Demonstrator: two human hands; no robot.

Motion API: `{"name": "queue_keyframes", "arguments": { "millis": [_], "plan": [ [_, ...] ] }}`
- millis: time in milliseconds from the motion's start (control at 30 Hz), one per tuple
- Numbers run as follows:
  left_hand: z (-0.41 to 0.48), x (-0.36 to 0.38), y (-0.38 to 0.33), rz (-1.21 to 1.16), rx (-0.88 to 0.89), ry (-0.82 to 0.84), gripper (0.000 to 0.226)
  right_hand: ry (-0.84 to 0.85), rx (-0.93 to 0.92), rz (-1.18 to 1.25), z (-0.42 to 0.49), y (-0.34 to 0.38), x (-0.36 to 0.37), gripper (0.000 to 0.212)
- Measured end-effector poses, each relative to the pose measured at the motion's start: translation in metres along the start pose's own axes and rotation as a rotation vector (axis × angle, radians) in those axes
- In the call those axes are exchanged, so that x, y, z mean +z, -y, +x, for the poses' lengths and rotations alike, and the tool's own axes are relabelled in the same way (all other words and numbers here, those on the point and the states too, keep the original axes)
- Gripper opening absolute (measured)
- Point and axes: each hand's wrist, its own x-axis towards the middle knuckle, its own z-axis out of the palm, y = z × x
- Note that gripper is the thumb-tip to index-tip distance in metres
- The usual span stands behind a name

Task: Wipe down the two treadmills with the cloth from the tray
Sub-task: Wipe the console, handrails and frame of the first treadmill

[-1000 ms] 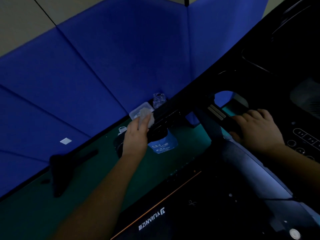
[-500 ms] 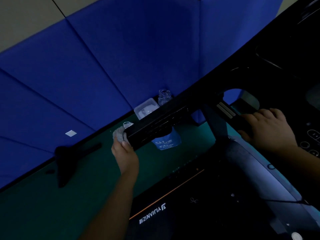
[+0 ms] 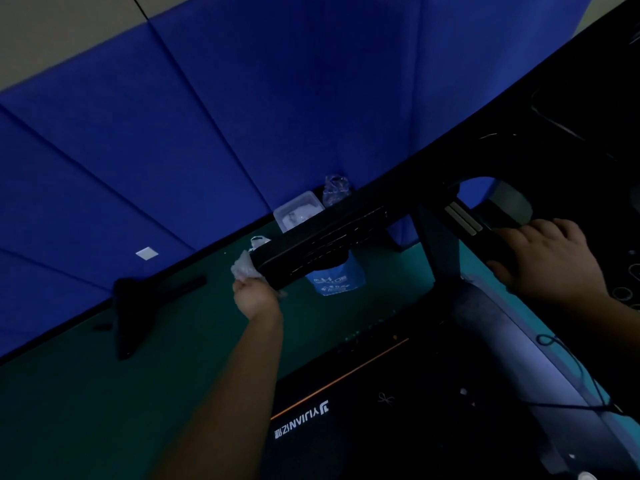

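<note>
Left hand [image 3: 254, 296] out in front at the free left end of a black bar [image 3: 329, 237] of the treadmill [image 3: 346, 427], fingers bunched round a crumpled white cloth [image 3: 244, 266] and pressing it against that end face. Right hand [image 3: 550, 258] well apart from it, far to the right, fingers curled over a black grip [image 3: 498, 220] with the thumb beneath, just past two silver strips [image 3: 464, 216]. Between the hands, a dark upright post [image 3: 440, 251] down to the treadmill deck, with white lettering and an orange line along the near edge. Behind the bar, on the green floor [image 3: 86, 393] against the blue wall panels [image 3: 242, 116]: a pale tray [image 3: 298, 211], partly hidden by the bar, and a clear plastic bottle [image 3: 335, 190] just beside it. Below the bar, a blue bag [image 3: 337, 280] with white print. Farther left on the floor, a black stand [image 3: 138, 306] lying flat. On the wall above it, a small white square [image 3: 147, 253]. At the right edge, round console buttons [image 3: 623, 292], dim; a thin dark cable [image 3: 571, 358] across the grey side cover. Very low light, fine detail lost.
</note>
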Motion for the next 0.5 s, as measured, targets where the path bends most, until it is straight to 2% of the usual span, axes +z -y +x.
{"name": "queue_keyframes", "arguments": {
  "millis": [67,133,233,300,367,400,500],
  "plan": [
    [-0.026,0.001,-0.005,0.015,0.265,-0.008,0.034,-0.015,-0.010,0.006,0.000,0.000,0.001,0.052],
    [-0.040,0.003,-0.004,0.125,0.526,0.064,0.036,-0.024,-0.022,0.000,0.000,0.000,0.002,0.050],
    [-0.036,0.009,-0.006,0.211,0.566,0.183,0.038,-0.028,-0.024,0.009,0.001,0.000,0.000,0.049],
    [-0.032,0.010,-0.012,0.362,0.703,0.196,0.038,-0.028,-0.024,0.004,-0.001,-0.002,0.000,0.050],
    [-0.030,0.012,-0.013,0.553,0.935,0.312,0.037,0.004,-0.026,-0.009,-0.003,-0.002,0.001,0.053],
    [-0.031,0.016,-0.015,0.632,0.998,0.387,0.036,0.016,-0.025,-0.013,-0.002,-0.002,0.002,0.051],
    [-0.051,0.036,-0.032,0.585,0.871,0.512,0.034,0.044,0.003,0.007,0.000,-0.003,-0.002,0.050]
  ]
}}
